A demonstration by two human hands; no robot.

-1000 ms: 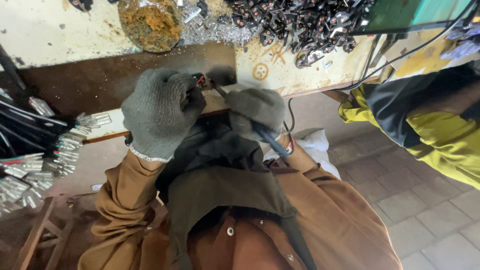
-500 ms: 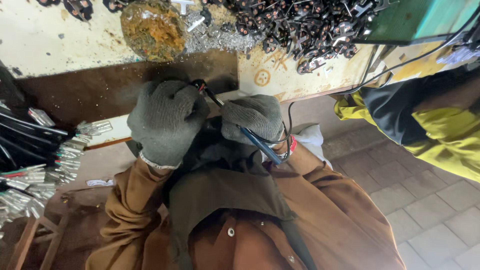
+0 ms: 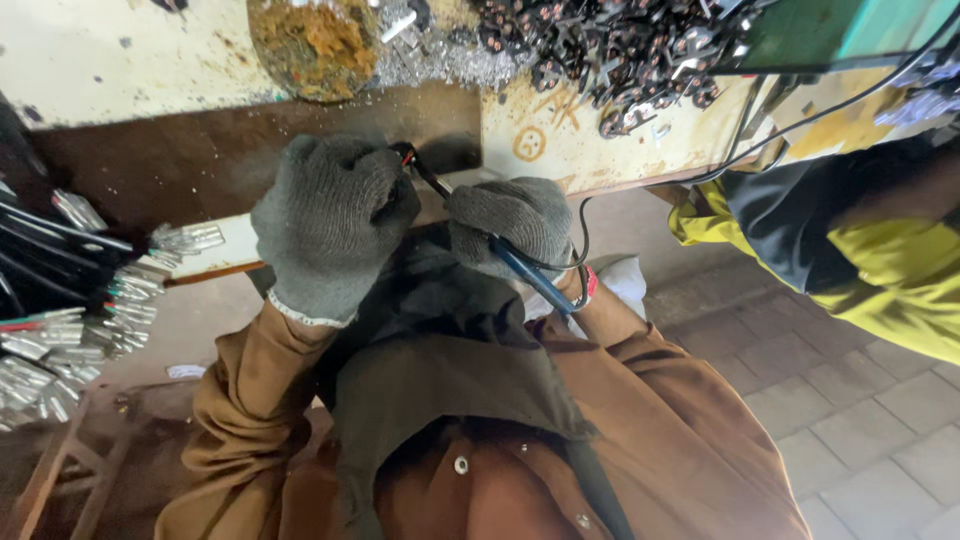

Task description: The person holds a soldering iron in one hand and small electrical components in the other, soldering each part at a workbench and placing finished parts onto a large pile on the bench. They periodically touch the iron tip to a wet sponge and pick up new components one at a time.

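Both hands wear thick grey knit gloves and meet at the near edge of the tabletop (image 3: 120, 60). The left hand (image 3: 330, 215) is curled into a loose fist, its fingers folded over something small that the glove hides; what it grips cannot be told. The right hand (image 3: 510, 225) is closed around a slim pen-like tool (image 3: 520, 270) with a blue handle and a dark shaft. The tool slants from the near right up to the far left, its tip with a red collar touching or just beside the left hand's fingertips. A thin black cable (image 3: 580, 230) loops from its near end behind the right hand.

The tool looks light and stiff, with a smooth handle best gripped along the blue part, well back from the tip, as the right hand holds it now; through thick gloves the grip is likely coarse. The cable probably drags a little.

Below the hands are brown jacket sleeves and a dark apron. Farther off, a rusty round dish (image 3: 315, 45) sits on the tabletop beside silvery shavings, and a heap of small dark metal parts (image 3: 610, 45) lies to the far right. At left, bundles of dark rods with silvery ends (image 3: 70, 310) lie stacked. At right, another person's yellow sleeve (image 3: 880, 270) shows.
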